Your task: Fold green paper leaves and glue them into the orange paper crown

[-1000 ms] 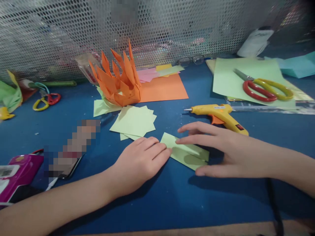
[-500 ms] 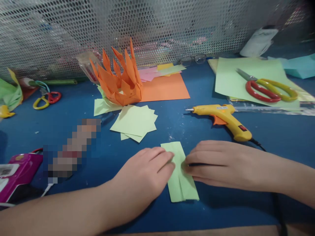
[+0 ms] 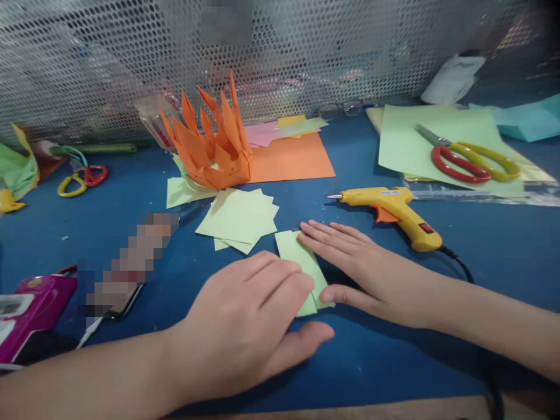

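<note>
One folded green strip point(image 3: 294, 248) lies farther forward, your left hand point(image 3: 251, 312) half-curled over it, thumb apart, your right hand point(image 3: 371, 271) now opened flat along its edge, apparently steadying the fold

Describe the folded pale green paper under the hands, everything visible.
The folded pale green paper is a narrow matte strip, longer than wide, with straight edges. A lengthwise fold line shows at its near end. It lies on the blue tabletop, far end angled slightly left. The left hand covers part of its left side and middle; the contact beneath is hidden. The right hand lies along its right edge, fingertips and thumb apparently touching it.
</note>
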`<state>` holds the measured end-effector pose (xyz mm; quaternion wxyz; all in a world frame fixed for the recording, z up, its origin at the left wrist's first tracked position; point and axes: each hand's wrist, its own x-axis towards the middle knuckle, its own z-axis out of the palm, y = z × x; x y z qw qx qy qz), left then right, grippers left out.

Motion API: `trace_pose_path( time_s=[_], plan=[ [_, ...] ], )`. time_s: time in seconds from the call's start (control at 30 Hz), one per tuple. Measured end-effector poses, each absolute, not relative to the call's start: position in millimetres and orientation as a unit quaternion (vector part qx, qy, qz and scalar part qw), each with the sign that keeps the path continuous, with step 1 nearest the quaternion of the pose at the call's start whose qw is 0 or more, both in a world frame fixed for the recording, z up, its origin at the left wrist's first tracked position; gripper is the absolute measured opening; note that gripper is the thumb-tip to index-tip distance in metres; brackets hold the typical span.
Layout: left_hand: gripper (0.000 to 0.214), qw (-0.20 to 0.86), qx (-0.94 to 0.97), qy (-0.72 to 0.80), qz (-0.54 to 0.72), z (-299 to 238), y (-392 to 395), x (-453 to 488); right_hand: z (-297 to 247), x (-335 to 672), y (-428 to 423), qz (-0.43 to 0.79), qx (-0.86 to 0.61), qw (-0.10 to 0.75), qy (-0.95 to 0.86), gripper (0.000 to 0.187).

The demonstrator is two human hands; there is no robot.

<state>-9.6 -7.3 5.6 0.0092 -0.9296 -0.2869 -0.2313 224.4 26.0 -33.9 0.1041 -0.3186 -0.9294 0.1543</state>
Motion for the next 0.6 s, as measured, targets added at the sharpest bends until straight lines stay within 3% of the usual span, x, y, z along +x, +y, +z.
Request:
trace_pose_path(
  time_s=[0.07,0.23,0.33,0.43,0.53,0.6],
  plan=[
    [0.042,0.005,-0.936,-0.281,-0.211,0.8,-7.3,-8.9,-26.4,223.5,22.4,0.215,-0.292,0.105,-0.926,0.067],
    [0.042,-0.008,-0.951,-0.278,-0.137,-7.7,-18.0,-7.4,-13.5,226.5,16.7,0.387,-0.265,0.158,-0.869,0.055],
    [0.064,-0.014,-0.957,-0.260,-0.127,-7.6,-27.7,-7.0,-18.8,226.5,20.4,0.346,-0.333,0.192,-0.856,0.053],
    [0.074,-0.025,-0.961,-0.252,-0.108,-8.2,-31.8,-7.0,-24.7,222.6,25.6,0.280,-0.334,0.128,-0.891,0.054],
    [0.065,-0.057,-0.967,-0.235,-0.073,-7.1,-32.1,-6.4,-24.7,219.4,26.3,0.262,-0.273,0.098,-0.920,0.047],
    [0.048,-0.072,-0.970,-0.226,-0.060,-5.5,-33.4,-5.3,-23.0,218.9,24.4,0.261,-0.255,0.148,-0.919,0.040]
  ],
)
